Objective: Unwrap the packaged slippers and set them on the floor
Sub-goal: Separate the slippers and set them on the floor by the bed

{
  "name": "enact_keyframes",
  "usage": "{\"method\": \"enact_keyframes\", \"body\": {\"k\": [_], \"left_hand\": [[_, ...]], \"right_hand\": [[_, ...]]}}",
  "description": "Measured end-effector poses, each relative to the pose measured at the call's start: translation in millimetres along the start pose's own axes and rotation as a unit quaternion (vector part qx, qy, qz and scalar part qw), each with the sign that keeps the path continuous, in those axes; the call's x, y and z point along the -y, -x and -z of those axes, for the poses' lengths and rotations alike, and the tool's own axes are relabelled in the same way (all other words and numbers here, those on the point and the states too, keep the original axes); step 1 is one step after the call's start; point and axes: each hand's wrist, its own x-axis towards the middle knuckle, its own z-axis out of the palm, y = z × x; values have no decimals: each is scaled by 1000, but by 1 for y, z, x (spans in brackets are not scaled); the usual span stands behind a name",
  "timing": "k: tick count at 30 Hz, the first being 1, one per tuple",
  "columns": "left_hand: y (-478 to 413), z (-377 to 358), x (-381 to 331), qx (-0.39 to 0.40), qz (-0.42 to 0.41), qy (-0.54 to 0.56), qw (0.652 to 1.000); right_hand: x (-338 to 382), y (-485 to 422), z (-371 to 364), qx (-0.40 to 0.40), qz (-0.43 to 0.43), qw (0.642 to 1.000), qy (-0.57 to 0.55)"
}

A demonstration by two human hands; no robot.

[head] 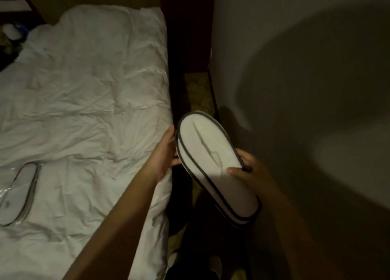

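A pair of white slippers with dark trim (213, 163) is stacked flat together and held in the air over the gap between bed and wall. My left hand (166, 150) grips the pair's left edge near the toe. My right hand (251, 170) holds the right edge, thumb on the top face. No wrapper shows on this pair. A second pair of slippers in clear plastic wrap (19, 193) lies on the bed at the lower left.
The white rumpled duvet of the bed (88, 89) fills the left. A plain wall (295, 68) rises close on the right. Between them runs a narrow strip of patterned carpet floor (198, 91). Dark clutter sits at the bed's far left corner (10, 41).
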Motion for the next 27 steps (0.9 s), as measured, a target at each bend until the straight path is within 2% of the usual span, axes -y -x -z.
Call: {"method": "enact_keyframes", "body": {"k": [4, 7, 8, 9, 11, 12, 13, 14, 16, 17, 19, 20, 24, 27], "left_hand": [[2, 21, -30, 17, -22, -189, 982], [3, 30, -35, -2, -40, -194, 980], [3, 32, -33, -29, -52, -171, 984], [2, 34, -28, -69, -61, -143, 985], [-1, 39, -16, -141, -59, -65, 986], [0, 41, -10, -158, -51, -18, 986], [1, 41, -4, -162, -43, 31, 985], [3, 40, 1, -152, -35, 78, 985], [7, 30, 10, -112, -25, 141, 983], [11, 23, 15, -92, -21, 151, 984], [20, 4, 24, -56, -12, 139, 989], [24, -4, 28, -39, -7, 129, 991], [37, -9, 36, 9, 14, 58, 998], [35, 9, 30, 16, -10, 11, 1000]], "right_hand": [[6, -7, 1, 26, -7, 999, 40], [12, -13, 2, 55, -12, 997, 46], [14, -14, 1, 28, -11, 998, 54], [15, -17, 0, -37, -5, 997, 62], [8, -20, 1, -215, -5, 975, 56], [5, -19, 0, -276, -21, 961, 26], [3, -17, -1, -298, -52, 953, -29], [3, -14, -5, -281, -95, 949, -105], [7, -10, -19, -192, -185, 933, -242], [13, -9, -29, -134, -198, 926, -292], [20, -11, -49, -57, -165, 927, -332], [21, -13, -56, -59, -144, 930, -334], [26, -17, -53, -164, -97, 921, -340], [25, -15, -40, -149, -62, 945, -284]]}}
